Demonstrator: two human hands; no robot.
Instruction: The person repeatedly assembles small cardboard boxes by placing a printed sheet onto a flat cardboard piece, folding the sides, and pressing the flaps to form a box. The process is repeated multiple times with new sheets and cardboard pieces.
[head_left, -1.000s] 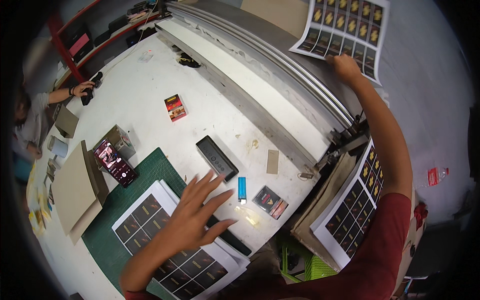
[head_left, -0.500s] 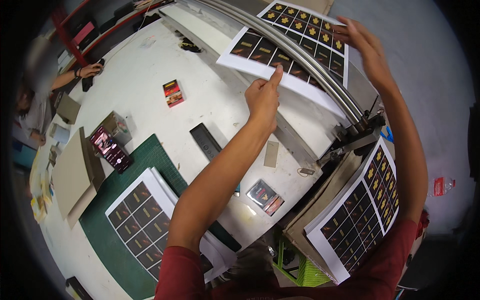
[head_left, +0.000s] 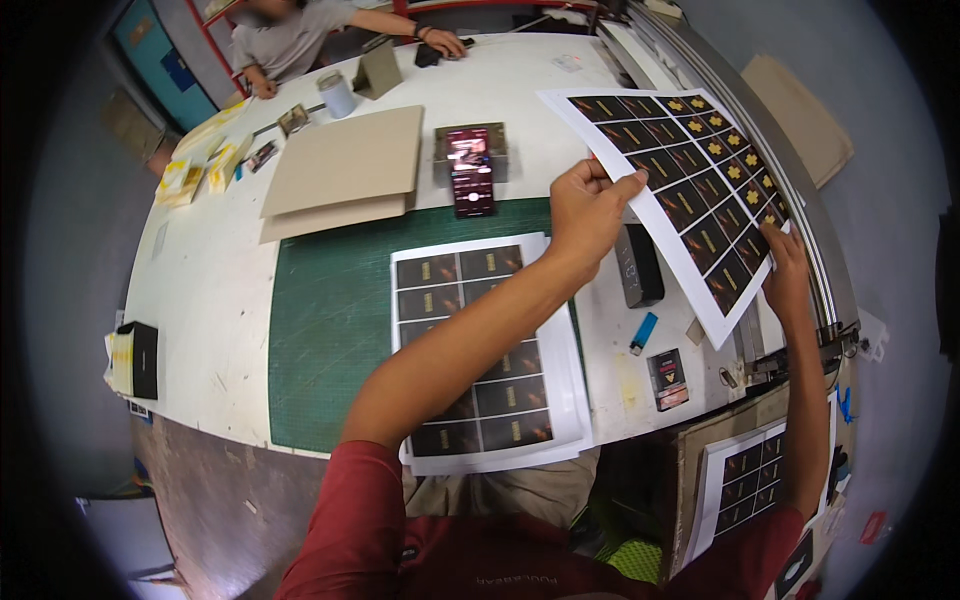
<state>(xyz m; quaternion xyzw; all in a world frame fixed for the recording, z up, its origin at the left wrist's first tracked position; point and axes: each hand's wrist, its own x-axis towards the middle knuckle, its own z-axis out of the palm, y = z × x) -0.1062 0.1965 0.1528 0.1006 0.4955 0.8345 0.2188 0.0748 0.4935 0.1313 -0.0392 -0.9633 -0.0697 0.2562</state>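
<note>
Printed sheet (head_left: 690,190) of dark cards with gold marks is hanging in the air between my two hands, above the right side of the desk (head_left: 220,300), tilted so its far corner is pointing toward the far right corner. Nearest to me, at the near edge of the desk, a stack of similar printed sheets (head_left: 490,400) is lying partly on the green cutting mat (head_left: 330,330) and partly under my left forearm. Just to the right of it, near the near right corner, a small dark card (head_left: 667,378) and a blue lighter (head_left: 644,332) are lying apart from each other on the bare white top. My right hand (head_left: 785,275) is gripping the near right edge of the held sheet, fingers closed on the paper. My left hand (head_left: 585,215) is pinching the left edge of the sheet, thumb on top and fingers curled shut beneath. A black rectangular block (head_left: 637,265) is sitting on the desk just below that hand. Further off, a dark red box (head_left: 472,165) is standing at the far edge of the mat, with flat cardboard boards (head_left: 345,170) lying to its left. Along the left edge, a black box (head_left: 140,358) is resting beside yellow papers. At the far edge another person (head_left: 300,35) is leaning on the desk, a white cup (head_left: 338,95) beside them.
</note>
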